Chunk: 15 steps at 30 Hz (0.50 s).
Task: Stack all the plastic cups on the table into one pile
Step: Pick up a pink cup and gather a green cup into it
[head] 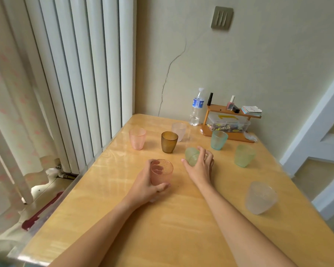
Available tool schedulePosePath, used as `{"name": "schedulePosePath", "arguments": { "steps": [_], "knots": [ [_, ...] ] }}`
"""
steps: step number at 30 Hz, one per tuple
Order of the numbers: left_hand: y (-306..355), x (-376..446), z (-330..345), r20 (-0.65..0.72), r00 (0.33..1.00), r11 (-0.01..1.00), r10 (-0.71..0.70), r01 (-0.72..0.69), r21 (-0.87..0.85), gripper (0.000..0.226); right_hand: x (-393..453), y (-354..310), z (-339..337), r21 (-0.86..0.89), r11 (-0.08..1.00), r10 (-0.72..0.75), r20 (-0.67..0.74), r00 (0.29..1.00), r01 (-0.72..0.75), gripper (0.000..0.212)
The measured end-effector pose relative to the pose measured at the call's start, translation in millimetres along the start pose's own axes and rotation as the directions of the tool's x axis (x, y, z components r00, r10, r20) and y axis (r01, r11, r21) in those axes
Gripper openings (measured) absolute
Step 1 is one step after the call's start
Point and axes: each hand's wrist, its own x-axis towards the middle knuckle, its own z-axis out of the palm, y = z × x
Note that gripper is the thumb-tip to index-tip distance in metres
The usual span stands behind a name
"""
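Note:
Several translucent plastic cups stand on the wooden table (162,224). My left hand (147,187) is wrapped around a reddish-pink cup (161,171) standing upright near the table's middle. My right hand (200,166) grips a pale green cup (191,156), tilted with its base pointing left and away. Loose upright cups: a light pink cup (137,138) at the far left, a brown cup (169,141), a whitish-pink cup (179,131) behind it, a teal cup (218,139), a green cup (244,155) and a frosted clear cup (260,197) at the right.
At the table's back right, against the wall, stand a water bottle (196,109) and a small wooden shelf (228,122) with nail polish, cards and a clear box. A white radiator (81,74) and curtain run along the left edge.

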Motion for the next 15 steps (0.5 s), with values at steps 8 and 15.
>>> {"name": "schedulePosePath", "arguments": {
  "steps": [8,15],
  "knots": [
    [2,-1,0,-0.059,0.997,0.993,0.053,-0.047,0.108,0.076,1,-5,3,0.085,0.993,0.085,-0.023,0.996,-0.083,0.068],
    [-1,-5,-2,-0.131,0.979,0.968,0.156,-0.125,0.218,0.082,-37,-47,-47,0.23,0.954,-0.209,0.057,0.976,0.191,0.062]
  ]
}}
